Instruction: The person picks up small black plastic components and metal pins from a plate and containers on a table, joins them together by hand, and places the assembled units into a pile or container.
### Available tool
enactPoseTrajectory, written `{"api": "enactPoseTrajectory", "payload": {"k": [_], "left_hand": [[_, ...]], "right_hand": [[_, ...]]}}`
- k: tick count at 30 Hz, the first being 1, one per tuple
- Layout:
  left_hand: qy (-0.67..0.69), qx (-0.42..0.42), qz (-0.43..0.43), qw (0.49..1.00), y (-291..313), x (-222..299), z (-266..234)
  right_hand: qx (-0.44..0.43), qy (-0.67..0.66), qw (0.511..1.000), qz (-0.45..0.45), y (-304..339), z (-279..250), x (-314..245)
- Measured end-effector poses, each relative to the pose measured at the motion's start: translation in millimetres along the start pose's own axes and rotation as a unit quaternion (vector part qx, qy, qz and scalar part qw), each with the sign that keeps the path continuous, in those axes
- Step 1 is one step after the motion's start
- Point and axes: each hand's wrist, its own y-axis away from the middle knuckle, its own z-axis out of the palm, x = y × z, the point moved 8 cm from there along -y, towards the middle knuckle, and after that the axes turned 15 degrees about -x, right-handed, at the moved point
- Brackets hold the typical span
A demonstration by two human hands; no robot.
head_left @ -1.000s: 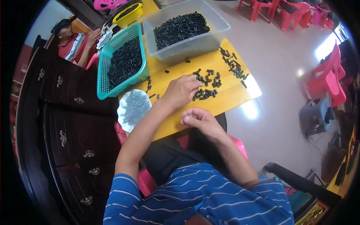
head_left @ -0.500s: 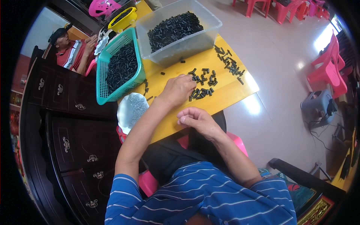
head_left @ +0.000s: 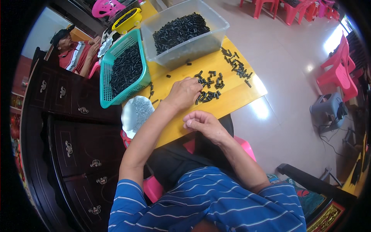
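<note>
L hand (head_left: 184, 92) sits palm-down mid-frame on the yellow worktop (head_left: 232, 98), fingers reaching into a loose pile of small black parts (head_left: 208, 86); can't tell if it grips any. R hand (head_left: 203, 123), just below at the worktop's near edge, fingers curled together, contents hidden. Clear bin (head_left: 185, 34) & teal basket (head_left: 125, 69) of the same parts upper centre-left.

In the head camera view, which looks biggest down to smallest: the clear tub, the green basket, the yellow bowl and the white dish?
1. Clear tub and green basket: too close in apparent size to rank.
2. White dish, which lies nearer the camera.
3. Yellow bowl, farthest off, so its real size is unsure.
</note>
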Motion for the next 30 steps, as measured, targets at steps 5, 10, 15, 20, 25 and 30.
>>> {"api": "enactPoseTrajectory", "payload": {"k": [5, 10, 15, 20, 25, 30], "left_hand": [[-0.016, -0.010, -0.014, 1.000, -3.4, -2.7, 6.0], [-0.009, 0.002, -0.017, 1.000, -4.2, -4.6, 6.0], [0.087, 0.059, -0.016, 0.994, 10.6, -11.2, -11.1], [0.585, -0.021, -0.078, 0.807, 27.0, -35.5, 17.0], [0.414, 0.035, -0.108, 0.903, 49.6, -45.6, 12.2], [0.134, 0.063, -0.161, 0.976, 69.7, -44.0, 14.0]], "right_hand": [[0.001, 0.001, 1.000, 0.002, 0.3, 0.0, -0.1], [0.001, 0.000, 1.000, -0.002, 0.4, -0.7, -0.3], [0.006, -0.006, 1.000, -0.003, 1.6, 1.1, -3.2], [0.014, -0.012, 1.000, 0.001, 3.4, 1.4, -2.6], [0.002, -0.001, 1.000, -0.007, 0.8, 1.3, -2.2], [0.001, 0.022, 1.000, -0.011, -0.9, 2.7, -0.1]]}}
